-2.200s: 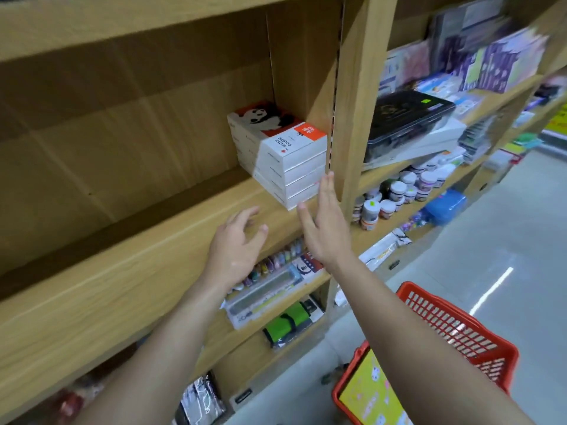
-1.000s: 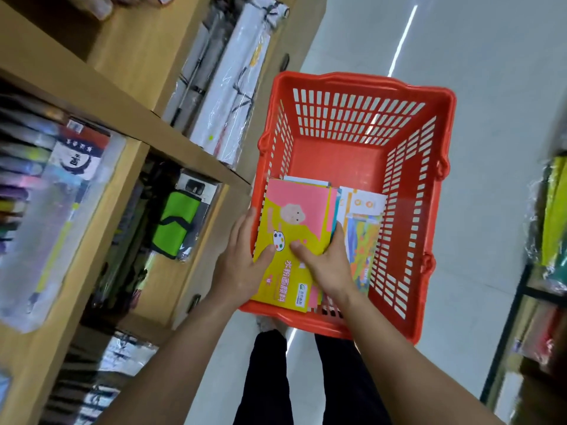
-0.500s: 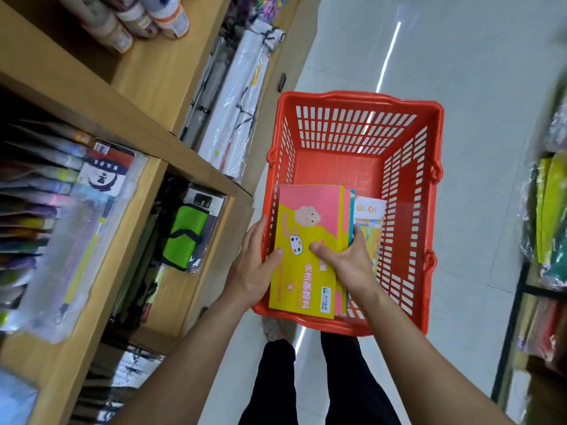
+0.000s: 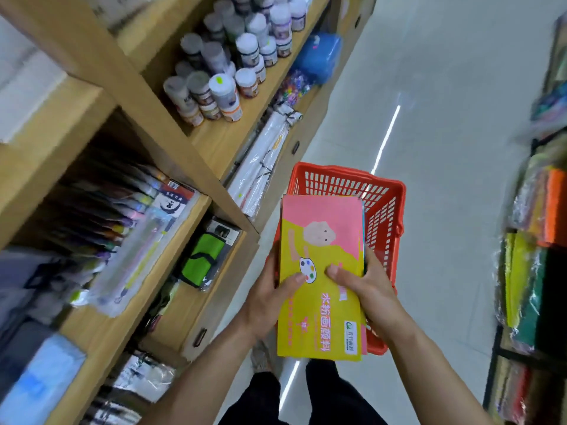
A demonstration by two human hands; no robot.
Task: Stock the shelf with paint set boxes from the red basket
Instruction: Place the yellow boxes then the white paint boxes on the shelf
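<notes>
A stack of flat paint set boxes (image 4: 319, 240), the top one yellow and pink with a palette drawing, is held between both hands above the red basket (image 4: 383, 204). My left hand (image 4: 267, 302) grips the stack's left edge with the thumb on top. My right hand (image 4: 368, 289) grips the right edge, thumb on the cover. The basket sits on the floor beneath the stack, and the boxes hide most of its inside. The wooden shelf unit (image 4: 171, 124) rises to the left.
Paint jars (image 4: 221, 87) crowd an upper shelf. Marker packs (image 4: 138, 228) and a green case (image 4: 202, 259) lie on lower shelves. White rolled packs (image 4: 264, 161) lean by the shelf base. Another rack of coloured goods (image 4: 534, 240) stands right; grey floor runs between.
Both hands went from the shelf down into the basket, took hold of the stack of boxes and have lifted it up out of the basket. The view is tilting upward.
</notes>
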